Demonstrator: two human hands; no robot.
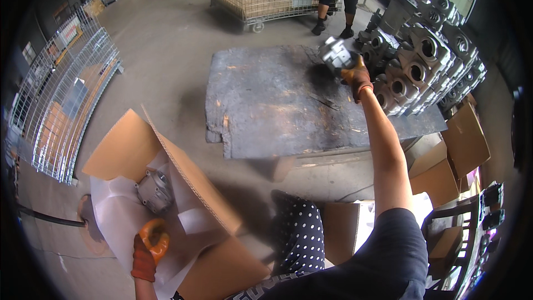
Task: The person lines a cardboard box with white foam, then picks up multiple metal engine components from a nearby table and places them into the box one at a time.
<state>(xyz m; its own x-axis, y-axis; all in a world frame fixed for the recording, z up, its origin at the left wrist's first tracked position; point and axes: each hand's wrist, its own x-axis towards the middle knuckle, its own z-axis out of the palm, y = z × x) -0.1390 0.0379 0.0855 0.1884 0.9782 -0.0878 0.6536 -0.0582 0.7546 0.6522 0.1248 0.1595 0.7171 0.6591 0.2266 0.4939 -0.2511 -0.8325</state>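
My right hand [358,76] grips a blurred metal casting [336,54] above the tabletop [272,100], presumably heavy and rigid, best held around its body; my left hand [149,244] curls loosely, apparently empty, at the carton [122,144].

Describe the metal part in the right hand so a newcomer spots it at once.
Find the dark table in mid-picture. Toward its far right, beside the metal stack, is the gloved right hand. The part is the blurred, blocky grey one in that hand, not piled like its neighbours.
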